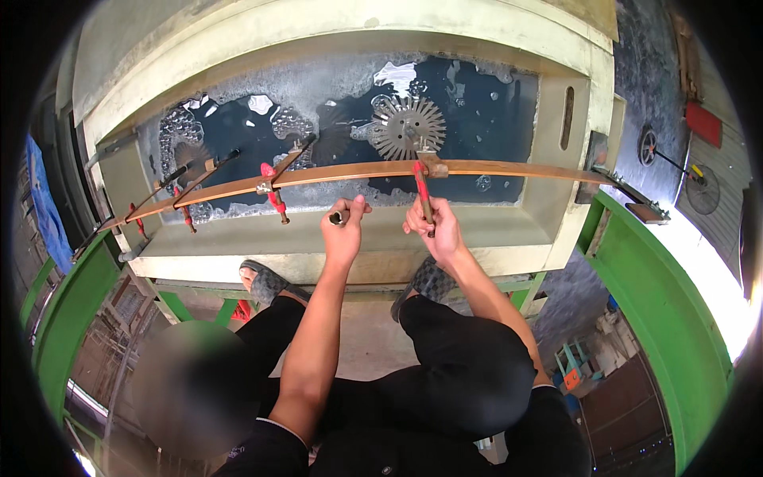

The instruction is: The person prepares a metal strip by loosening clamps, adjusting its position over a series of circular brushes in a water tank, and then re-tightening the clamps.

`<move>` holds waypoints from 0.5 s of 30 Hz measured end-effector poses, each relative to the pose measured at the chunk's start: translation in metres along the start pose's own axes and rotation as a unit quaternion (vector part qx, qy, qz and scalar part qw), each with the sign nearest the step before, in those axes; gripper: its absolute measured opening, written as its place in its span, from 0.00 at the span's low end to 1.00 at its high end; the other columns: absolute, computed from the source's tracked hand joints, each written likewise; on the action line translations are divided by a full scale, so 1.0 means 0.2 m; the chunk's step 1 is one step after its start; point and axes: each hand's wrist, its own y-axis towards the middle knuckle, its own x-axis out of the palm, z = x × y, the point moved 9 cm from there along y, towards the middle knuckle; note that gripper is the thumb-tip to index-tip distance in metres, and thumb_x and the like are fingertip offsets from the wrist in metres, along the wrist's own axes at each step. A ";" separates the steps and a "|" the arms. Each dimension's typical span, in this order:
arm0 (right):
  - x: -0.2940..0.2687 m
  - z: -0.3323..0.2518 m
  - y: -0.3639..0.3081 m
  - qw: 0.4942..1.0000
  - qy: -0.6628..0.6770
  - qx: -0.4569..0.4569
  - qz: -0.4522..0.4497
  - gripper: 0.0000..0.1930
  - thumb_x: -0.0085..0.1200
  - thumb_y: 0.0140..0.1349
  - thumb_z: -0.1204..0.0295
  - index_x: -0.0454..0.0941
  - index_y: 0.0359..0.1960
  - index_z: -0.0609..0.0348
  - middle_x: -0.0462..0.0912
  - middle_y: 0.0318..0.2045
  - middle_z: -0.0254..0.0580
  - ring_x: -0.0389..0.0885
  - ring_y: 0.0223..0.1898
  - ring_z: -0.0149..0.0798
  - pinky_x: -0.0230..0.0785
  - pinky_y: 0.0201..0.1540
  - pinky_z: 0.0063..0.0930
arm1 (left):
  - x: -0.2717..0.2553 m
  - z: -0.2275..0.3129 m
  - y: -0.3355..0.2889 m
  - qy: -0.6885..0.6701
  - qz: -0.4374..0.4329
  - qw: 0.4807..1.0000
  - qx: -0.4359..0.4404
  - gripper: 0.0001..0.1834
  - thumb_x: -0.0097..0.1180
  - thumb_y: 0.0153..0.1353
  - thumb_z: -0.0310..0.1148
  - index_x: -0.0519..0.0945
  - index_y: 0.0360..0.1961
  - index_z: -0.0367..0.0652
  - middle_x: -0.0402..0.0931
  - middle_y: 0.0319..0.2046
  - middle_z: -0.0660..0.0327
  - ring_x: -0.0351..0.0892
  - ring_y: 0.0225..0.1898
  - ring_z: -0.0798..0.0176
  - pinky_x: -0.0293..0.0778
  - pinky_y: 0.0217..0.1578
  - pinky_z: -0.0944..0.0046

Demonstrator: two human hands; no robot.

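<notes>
A long copper-coloured bar (342, 172) spans a tank of dark liquid. My right hand (439, 226) is closed round the lower end of a red screw clamp (421, 181), which sits at a metal block on the bar. Beyond that block, a round slotted metal disc (401, 131) hangs at the liquid, partly above its surface. My left hand (343, 229) is a fist, thumb up, just in front of the bar, round a short dark rod (337, 218); only its end shows, so its kind is unclear. Left of it, another red clamp (273, 191) is fixed on the bar.
The pale tank rim (381, 266) runs between me and the liquid, with my feet on its near side. White foam floats at the left. Further rods and red clamps line the bar's left part. Green steel beams (660, 294) flank both sides; a blue cloth (48, 203) hangs far left.
</notes>
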 end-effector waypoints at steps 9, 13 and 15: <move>-0.26 0.12 0.15 0.998 -0.013 -0.020 0.063 0.18 0.34 0.68 0.57 0.69 0.28 0.55 0.66 0.17 0.31 0.64 0.21 0.31 0.65 0.40 0.32 | 0.15 0.26 0.00 -0.077 -0.085 0.993 -0.027 0.16 0.56 0.70 0.38 0.78 0.29 0.35 0.78 0.22 0.58 0.80 0.27 0.66 0.74 0.33 0.66; -0.38 0.15 0.13 0.991 -0.044 0.017 0.122 0.25 0.36 0.67 0.50 0.76 0.41 0.61 0.79 0.32 0.39 0.77 0.34 0.36 0.67 0.47 0.33 | 0.11 0.22 -0.01 -0.089 -0.066 0.994 -0.023 0.16 0.56 0.70 0.38 0.77 0.29 0.34 0.77 0.21 0.58 0.78 0.22 0.67 0.74 0.27 0.67; -0.39 0.17 0.09 0.983 -0.067 0.010 0.173 0.32 0.34 0.70 0.44 0.76 0.49 0.64 0.83 0.40 0.47 0.80 0.42 0.40 0.68 0.52 0.34 | 0.04 0.17 -0.02 -0.078 -0.042 0.995 -0.042 0.17 0.56 0.69 0.37 0.76 0.28 0.34 0.76 0.20 0.60 0.76 0.19 0.69 0.75 0.26 0.66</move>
